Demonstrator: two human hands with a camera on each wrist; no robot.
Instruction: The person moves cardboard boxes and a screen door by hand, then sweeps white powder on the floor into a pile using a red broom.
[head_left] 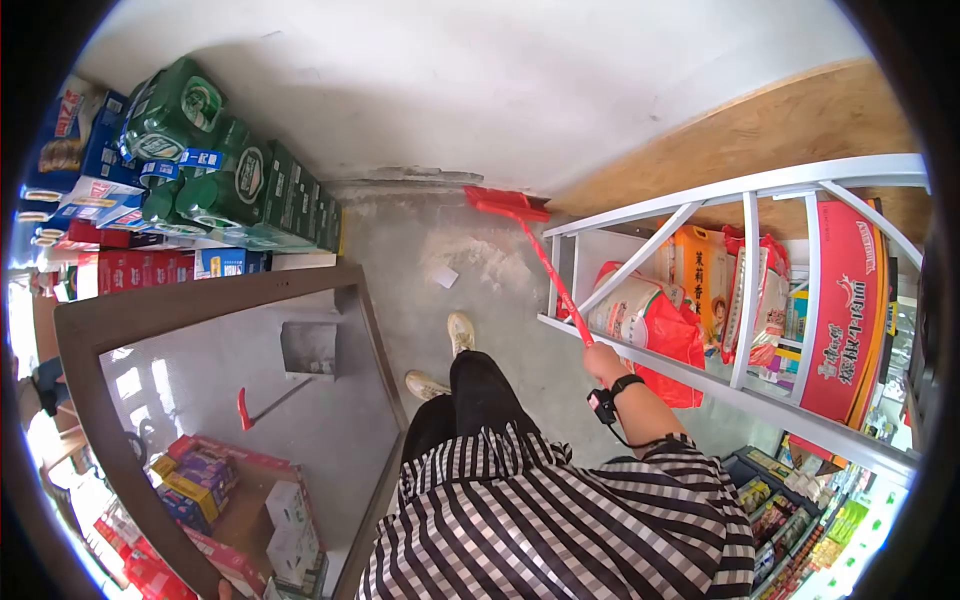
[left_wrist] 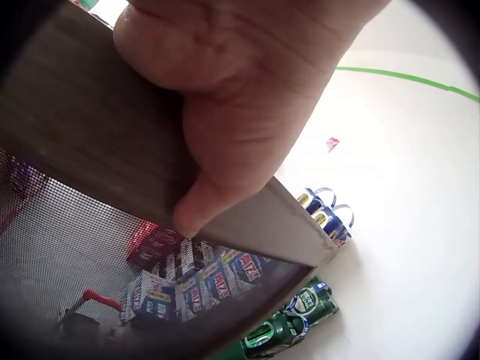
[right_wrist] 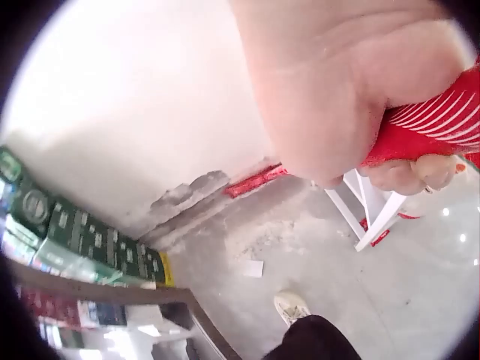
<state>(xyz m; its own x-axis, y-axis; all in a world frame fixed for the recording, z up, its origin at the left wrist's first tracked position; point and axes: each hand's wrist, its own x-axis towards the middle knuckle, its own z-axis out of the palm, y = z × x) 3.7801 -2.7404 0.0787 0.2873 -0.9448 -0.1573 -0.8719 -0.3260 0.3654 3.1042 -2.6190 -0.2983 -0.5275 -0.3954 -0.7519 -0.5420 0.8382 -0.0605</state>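
Observation:
My right hand grips the handle of a red broom, fingers wrapped round it. The broom's head lies on the floor at the foot of the wall. Whitish dust and a white scrap are on the concrete in front of it. My left hand holds the brown frame of a mesh screen door, one finger bent over its edge; the head view shows little of this hand, low on the left. Through the mesh a grey dustpan with a long handle shows.
Green bottle packs and stacked cartons stand along the left. On the right, a white ladder leans in front of rice bags and a wooden board. A crate of packets sits at lower right.

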